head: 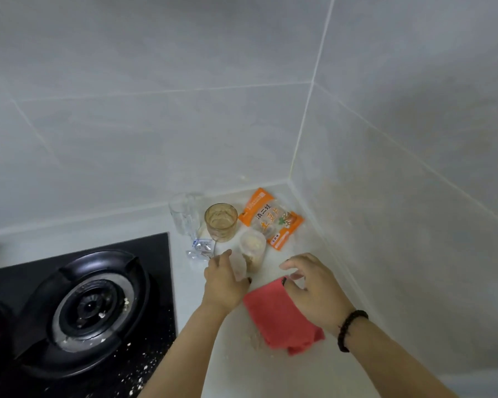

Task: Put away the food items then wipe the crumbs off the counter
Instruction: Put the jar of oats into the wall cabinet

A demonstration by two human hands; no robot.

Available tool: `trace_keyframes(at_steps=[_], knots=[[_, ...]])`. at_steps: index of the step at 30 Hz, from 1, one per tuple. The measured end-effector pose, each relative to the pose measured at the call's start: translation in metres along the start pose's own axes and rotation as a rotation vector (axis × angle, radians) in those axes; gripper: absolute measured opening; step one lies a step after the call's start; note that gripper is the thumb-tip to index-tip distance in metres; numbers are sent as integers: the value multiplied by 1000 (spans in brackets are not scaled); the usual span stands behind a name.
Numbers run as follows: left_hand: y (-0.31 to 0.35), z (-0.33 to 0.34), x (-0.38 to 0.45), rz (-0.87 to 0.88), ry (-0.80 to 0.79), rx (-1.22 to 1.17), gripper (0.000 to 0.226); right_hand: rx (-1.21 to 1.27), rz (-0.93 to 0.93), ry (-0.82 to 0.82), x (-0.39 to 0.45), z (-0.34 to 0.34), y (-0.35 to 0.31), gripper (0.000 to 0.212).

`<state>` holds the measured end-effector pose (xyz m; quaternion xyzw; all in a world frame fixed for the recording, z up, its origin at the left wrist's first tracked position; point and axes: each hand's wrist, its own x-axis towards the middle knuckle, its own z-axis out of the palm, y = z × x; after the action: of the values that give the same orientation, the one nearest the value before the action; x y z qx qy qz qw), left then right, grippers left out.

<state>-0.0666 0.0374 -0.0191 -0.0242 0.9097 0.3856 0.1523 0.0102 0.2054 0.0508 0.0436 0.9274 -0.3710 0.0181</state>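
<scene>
A small clear plastic food container (253, 248) with pale crumbly contents stands on the white counter (273, 377) near the corner. My left hand (224, 282) grips its near side, fingers and thumb curled round it. Behind it lies an orange snack packet (270, 218) flat by the walls. A red cloth (279, 317) lies on the counter to the right of my left wrist. My right hand (314, 282) is over the cloth's far edge with fingers loosely spread, thumb at the cloth. Crumbs (255, 338) dot the counter beside the cloth.
An amber glass (221, 222) and a clear glass (184, 214) stand at the back wall. A small clear wrapper (200, 249) lies in front of them. A black gas hob (84, 305) with scattered crumbs fills the left. Tiled walls close off the back and right.
</scene>
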Motion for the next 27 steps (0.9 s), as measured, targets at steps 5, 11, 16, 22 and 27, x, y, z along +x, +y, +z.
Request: trace_keyframes(at_steps=[5,11,16,22,27], knots=[[-7,9,4,38,68,23,79,-32,-5,-53,2,-6,11,22],[0,-1,-14,-2,146,-72,80,-40,-50,-112,8,-12,6,21],[37,-38,-41,-11,289,-327,68,-35,-167,-134,19,-24,-10,31],[98,-93,-73,140,481,-572,47,105,-350,-113,31,-42,-39,69],[140,-126,-96,277,534,-775,70,280,-453,-39,37,-64,-72,78]])
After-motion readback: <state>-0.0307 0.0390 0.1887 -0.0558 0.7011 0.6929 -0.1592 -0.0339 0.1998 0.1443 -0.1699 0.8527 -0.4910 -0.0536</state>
